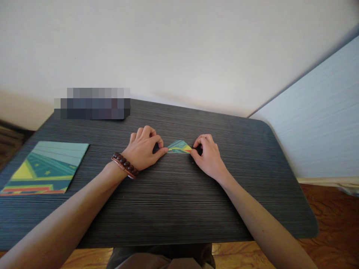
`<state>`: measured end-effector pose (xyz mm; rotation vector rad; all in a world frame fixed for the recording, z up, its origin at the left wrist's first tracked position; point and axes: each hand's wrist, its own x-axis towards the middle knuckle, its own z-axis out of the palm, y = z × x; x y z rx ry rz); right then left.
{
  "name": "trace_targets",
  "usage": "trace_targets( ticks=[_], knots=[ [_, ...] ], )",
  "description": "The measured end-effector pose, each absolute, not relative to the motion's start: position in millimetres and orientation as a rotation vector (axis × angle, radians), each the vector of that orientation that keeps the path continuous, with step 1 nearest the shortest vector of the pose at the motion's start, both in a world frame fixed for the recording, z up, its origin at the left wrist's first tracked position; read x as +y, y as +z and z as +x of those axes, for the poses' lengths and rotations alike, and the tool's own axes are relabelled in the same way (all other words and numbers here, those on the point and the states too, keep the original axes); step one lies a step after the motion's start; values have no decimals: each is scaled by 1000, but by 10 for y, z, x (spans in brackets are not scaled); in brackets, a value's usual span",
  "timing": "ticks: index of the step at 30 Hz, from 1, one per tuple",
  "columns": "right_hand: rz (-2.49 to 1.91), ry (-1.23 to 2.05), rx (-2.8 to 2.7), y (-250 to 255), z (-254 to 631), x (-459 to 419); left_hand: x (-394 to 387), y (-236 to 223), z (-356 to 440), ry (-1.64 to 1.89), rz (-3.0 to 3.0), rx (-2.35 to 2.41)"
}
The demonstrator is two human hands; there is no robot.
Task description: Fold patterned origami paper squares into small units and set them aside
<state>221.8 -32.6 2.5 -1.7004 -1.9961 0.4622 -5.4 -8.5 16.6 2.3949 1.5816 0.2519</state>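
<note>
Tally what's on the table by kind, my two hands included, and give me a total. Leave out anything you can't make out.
Large patterned piece: 1
Small patterned piece: 1
Hands, left hand and right hand: 2
Total: 4, leaving out the pixelated patch

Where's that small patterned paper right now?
In the head view, the small patterned paper is near the middle of the dark table, between the left hand and the right hand, its two ends at their fingertips.
</note>
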Motion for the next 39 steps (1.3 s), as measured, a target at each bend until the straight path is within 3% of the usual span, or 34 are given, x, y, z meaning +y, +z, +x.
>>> trace_targets(
  ticks=[17, 28, 39],
  knots=[
    [-1539, 568, -1857, -15, 2275, -331, -91, 157, -66, 302, 2318, 1544],
    [-1606, 302, -2045, 32, 2051, -432, -257, 132, 190, 377, 2363, 1481],
    [-1519, 489, -2086, 35, 2255, -389, -238, 174, 168, 326, 2334, 1500]
  ],
)
